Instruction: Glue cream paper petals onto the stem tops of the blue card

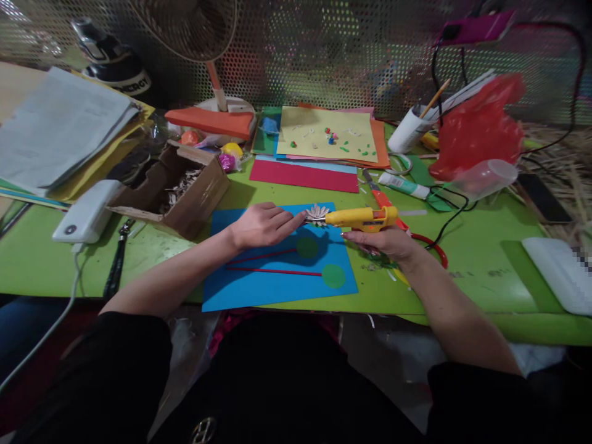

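The left hand (266, 227) reaches over a blue sheet (250, 296) on the green counter (490, 246). Its fingertips are right at a pale flower (317, 211), near the top edge of the sheet. I cannot tell if they pinch it or just press on it. The right hand (393, 243) is wrapped around a yellow glue gun (351, 217), with its metal tip at the flower, close to the left fingers.

The step in hand looks like putting glue on the flower. Lower on the sheet lie two green circles (333, 276), each at the end of a thin red line (277, 271). To the left is a brown box (198, 197) with little pale bits (180, 187) in it.

The next move seems to call for a still left hand, a gentle squeeze, and keeping the tip, which may be hot, off the skin.
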Tool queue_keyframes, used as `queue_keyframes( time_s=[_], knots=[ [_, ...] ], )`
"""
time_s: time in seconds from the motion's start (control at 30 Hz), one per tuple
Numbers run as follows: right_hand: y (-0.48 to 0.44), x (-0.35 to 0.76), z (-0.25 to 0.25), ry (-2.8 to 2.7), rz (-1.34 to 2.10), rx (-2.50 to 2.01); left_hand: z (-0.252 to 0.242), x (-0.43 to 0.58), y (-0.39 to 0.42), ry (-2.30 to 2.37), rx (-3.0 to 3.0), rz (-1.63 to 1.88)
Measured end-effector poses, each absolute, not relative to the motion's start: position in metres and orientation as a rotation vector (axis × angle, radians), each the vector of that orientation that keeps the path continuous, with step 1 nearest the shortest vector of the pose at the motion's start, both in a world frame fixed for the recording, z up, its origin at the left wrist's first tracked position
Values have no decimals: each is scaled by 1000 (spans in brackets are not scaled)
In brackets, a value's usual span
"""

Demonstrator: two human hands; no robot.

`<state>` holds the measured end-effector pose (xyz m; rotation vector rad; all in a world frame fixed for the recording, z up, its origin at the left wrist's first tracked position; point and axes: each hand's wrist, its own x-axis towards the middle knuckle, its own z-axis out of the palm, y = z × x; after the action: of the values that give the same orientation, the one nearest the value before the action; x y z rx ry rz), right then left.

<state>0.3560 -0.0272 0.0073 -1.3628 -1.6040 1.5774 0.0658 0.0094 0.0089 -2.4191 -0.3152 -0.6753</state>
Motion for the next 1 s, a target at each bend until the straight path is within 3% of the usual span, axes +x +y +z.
queue_keyframes(
  time_s=[1.0],
  knots=[
    [-28, 356, 7, -1632, 1536, -1396, 7, 66, 10, -319, -2424, -698]
  ],
)
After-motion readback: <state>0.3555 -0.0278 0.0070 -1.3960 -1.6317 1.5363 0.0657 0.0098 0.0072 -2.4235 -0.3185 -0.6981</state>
